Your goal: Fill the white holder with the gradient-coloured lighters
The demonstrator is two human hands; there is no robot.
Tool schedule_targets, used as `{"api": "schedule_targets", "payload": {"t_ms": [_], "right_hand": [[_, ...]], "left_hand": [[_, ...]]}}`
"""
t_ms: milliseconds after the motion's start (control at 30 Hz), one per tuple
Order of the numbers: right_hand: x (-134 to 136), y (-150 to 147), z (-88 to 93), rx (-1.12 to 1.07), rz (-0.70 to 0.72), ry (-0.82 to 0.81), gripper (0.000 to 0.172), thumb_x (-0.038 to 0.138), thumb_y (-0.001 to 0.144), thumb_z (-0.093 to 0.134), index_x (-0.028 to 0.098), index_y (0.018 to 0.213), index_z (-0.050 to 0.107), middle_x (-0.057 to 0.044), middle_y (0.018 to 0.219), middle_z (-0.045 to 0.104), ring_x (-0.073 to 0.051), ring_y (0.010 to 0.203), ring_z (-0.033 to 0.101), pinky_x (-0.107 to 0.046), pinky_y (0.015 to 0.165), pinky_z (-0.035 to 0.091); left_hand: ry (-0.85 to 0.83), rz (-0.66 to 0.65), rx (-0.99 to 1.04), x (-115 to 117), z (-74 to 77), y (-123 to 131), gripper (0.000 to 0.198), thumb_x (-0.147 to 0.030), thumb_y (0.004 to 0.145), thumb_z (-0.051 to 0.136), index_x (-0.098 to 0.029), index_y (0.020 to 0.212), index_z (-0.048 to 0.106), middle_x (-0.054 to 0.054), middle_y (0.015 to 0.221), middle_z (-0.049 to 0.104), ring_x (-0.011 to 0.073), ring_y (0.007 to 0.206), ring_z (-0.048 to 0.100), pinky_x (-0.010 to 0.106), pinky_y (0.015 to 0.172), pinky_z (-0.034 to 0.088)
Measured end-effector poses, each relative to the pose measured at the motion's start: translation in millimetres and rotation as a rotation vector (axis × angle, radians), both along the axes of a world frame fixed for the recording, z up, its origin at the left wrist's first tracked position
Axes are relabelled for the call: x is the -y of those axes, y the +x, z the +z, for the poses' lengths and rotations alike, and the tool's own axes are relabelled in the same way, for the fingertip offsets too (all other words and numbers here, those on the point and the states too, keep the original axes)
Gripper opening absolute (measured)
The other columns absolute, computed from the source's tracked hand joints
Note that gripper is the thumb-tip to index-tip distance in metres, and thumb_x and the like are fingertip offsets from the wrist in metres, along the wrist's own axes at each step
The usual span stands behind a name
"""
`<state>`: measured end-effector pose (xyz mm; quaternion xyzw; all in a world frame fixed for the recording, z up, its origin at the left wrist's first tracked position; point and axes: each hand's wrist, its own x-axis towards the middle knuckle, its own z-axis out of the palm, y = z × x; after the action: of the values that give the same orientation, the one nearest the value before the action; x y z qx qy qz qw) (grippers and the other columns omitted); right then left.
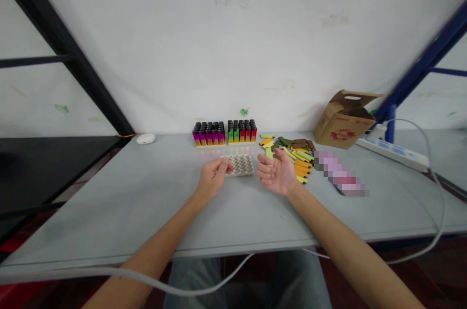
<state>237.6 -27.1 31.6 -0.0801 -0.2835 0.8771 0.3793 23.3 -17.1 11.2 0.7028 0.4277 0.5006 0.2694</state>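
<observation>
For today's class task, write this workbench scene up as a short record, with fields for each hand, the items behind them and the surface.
left hand: curled, fingertips at a beige tray of small ridged pieces
right hand: open, palm up, beside a pile of flat yellow, orange and green pieces
behind: two blocks of upright lighters
surface: grey table

- Pixelated object (339,172) on the tabletop (109,211): blurred, kind unreadable.
- Small tray (241,165): one end hidden behind the fingers (228,166) of the left hand (211,178); contents too small to identify.
- Flat coloured pieces (295,153): too small to identify; some hidden behind the right hand (277,172).
- Black-topped items (224,131): markings too small to read.
- Cardboard box (343,119): red print too small to read.
- Left forearm (153,255), right forearm (350,245): cut off by the lower edge.
</observation>
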Motion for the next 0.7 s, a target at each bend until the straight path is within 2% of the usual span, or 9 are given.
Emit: {"api": "schedule_targets", "payload": {"t_ms": [200,300,367,467,567,633,700], "right_hand": [[-2.9,0.0,1.3,0.157,-0.063,0.025,0.022,0.042,0.078,0.049,0.021,0.084,0.046,0.008,0.054,0.024,-0.009,0.044,0.016,-0.015,0.038,0.019],[-8.1,-2.8,-1.2,0.358,-0.120,0.043,0.016,0.035,0.078,0.053,0.021,0.081,0.046,0.008,0.054,0.030,-0.007,0.041,0.018,-0.016,0.038,0.018],[-11.6,-4.7,-3.9,0.490,-0.255,0.109,0.019,0.037,0.078,0.057,0.020,0.080,0.049,0.006,0.058,0.040,-0.007,0.044,0.030,-0.017,0.040,0.024],[-15.7,-4.2,-7.5,0.643,-0.547,0.301,0.027,0.045,0.080,0.059,0.018,0.085,0.059,0.000,0.074,0.056,-0.012,0.065,0.052,-0.021,0.055,0.039],[-19.0,0.8,-10.1,0.834,-0.736,0.527,0.029,0.045,0.082,0.059,0.019,0.092,0.066,-0.001,0.078,0.059,-0.014,0.073,0.053,-0.025,0.066,0.042],[-21.6,3.9,-12.2,0.911,-0.745,0.646,0.028,0.042,0.081,0.062,0.018,0.094,0.068,0.000,0.079,0.062,-0.013,0.071,0.052,-0.026,0.067,0.042],[-24.5,5.2,-14.9,0.913,-0.707,0.701,0.027,0.039,0.078,0.066,0.017,0.093,0.069,-0.002,0.086,0.066,-0.014,0.072,0.055,-0.027,0.069,0.044]], "left_hand": [[0.006,-0.003,-0.051,0.6,-3.8,0.1,0.044,-0.044,0.093,0.040,-0.017,0.067,0.064,0.004,0.065,0.065,0.0159,0.065,0.060,0.028,0.067,0.048],[0.001,0.000,-0.047,0.8,-4.5,-0.8,0.047,-0.044,0.094,0.036,-0.017,0.068,0.065,0.004,0.068,0.066,0.0161,0.065,0.060,0.028,0.066,0.048],[0.021,0.020,-0.100,-1.5,-4.4,-3.9,0.048,-0.043,0.095,0.034,-0.017,0.070,0.065,0.004,0.068,0.066,0.0163,0.066,0.061,0.028,0.068,0.048],[0.108,0.067,-0.284,-10.3,-6.0,-12.3,0.044,-0.041,0.095,0.035,-0.017,0.075,0.067,0.006,0.073,0.067,0.0188,0.075,0.062,0.032,0.076,0.049],[0.173,0.122,-0.496,-23.0,-13.2,-20.7,0.033,-0.037,0.091,0.044,-0.015,0.093,0.068,0.011,0.097,0.069,0.0247,0.099,0.061,0.039,0.094,0.044],[0.133,0.157,-0.600,-29.7,-20.4,-24.0,0.040,-0.040,0.088,0.048,-0.012,0.113,0.063,0.015,0.120,0.064,0.0289,0.119,0.054,0.043,0.106,0.037],[0.051,0.150,-0.683,-32.8,-26.8,-25.4,0.053,-0.043,0.088,0.048,-0.010,0.128,0.055,0.017,0.135,0.055,0.0315,0.132,0.043,0.047,0.112,0.030]]}}
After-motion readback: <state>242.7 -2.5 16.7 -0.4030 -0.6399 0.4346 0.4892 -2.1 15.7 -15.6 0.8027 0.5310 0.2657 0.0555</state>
